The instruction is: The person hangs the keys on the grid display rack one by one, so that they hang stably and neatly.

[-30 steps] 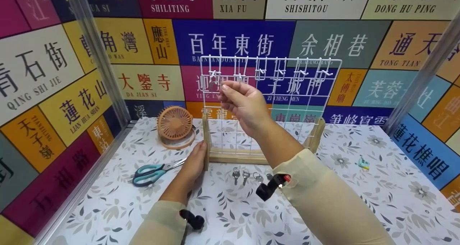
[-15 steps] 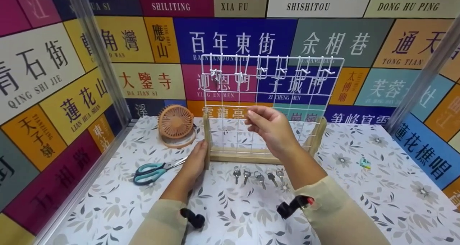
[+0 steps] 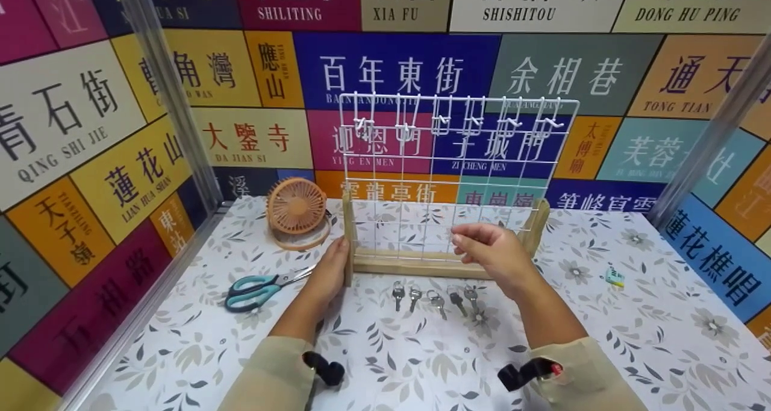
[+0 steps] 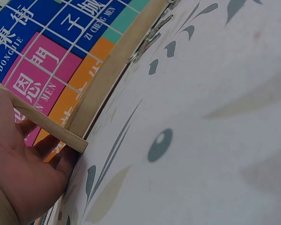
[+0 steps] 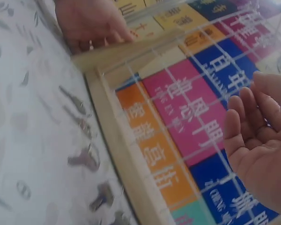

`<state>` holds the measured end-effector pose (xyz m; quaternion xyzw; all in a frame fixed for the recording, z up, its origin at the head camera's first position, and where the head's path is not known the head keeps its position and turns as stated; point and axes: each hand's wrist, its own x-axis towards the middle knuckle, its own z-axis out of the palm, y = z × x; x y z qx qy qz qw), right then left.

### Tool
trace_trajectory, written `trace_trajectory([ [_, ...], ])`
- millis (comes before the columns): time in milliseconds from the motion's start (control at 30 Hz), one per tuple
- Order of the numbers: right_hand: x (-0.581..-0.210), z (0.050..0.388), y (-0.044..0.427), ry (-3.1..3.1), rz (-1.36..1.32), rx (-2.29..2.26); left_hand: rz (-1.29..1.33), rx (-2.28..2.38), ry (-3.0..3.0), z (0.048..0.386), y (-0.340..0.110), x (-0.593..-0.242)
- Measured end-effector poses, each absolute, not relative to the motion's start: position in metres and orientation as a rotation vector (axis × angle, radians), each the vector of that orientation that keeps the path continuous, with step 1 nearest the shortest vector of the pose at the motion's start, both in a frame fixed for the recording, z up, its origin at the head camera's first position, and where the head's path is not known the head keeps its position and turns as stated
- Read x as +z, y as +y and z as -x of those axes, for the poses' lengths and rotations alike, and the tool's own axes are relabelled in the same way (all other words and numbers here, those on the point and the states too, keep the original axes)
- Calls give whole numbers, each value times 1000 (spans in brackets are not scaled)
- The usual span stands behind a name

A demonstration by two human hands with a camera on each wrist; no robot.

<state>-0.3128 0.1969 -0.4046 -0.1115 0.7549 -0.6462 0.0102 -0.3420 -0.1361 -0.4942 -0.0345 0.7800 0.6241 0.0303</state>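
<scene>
A white wire grid rack (image 3: 446, 158) in a wooden base stands on the table, with a row of white hooks (image 3: 474, 125) along its top. My left hand (image 3: 330, 263) grips the rack's left wooden post (image 4: 54, 124), its fingers behind the wood in the left wrist view. My right hand (image 3: 497, 251) is in front of the grid's lower right part. Its fingers are loosely bent, and nothing shows between them in the right wrist view. Several keys with rings (image 3: 438, 302) lie in a row before the base. Something small and greyish hangs at the leftmost hook (image 3: 363, 128), too small to make out.
Teal-handled scissors (image 3: 253, 291) lie left of my left hand, blades towards it. Behind them stands an orange fan (image 3: 296, 206). A small green and white packet (image 3: 614, 276) lies at the right on the floral tablecloth (image 3: 409, 363). Sign-patterned panels surround the table.
My right hand has left the leftmost hook and come down to the right, in front of the grid's lower part. The left hand stays on the post.
</scene>
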Motion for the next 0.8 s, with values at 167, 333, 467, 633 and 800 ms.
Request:
trace_trajectory([
  [167,-424,316,215,2397,248,-1917,136,1926,2373,343,-136,-494],
  [333,-438,322,224,2407,197,-1869,154,1920,2370,342,-137,-493],
  [467,-450,326,231,2439,165,-1770,159,1911,2365,341,-138,-492],
  [633,-469,329,239,2442,159,-1640,146,1910,2368,341,-137,-493],
  [800,-481,330,242,2461,215,-1545,124,1894,2406,342,-138,-493],
])
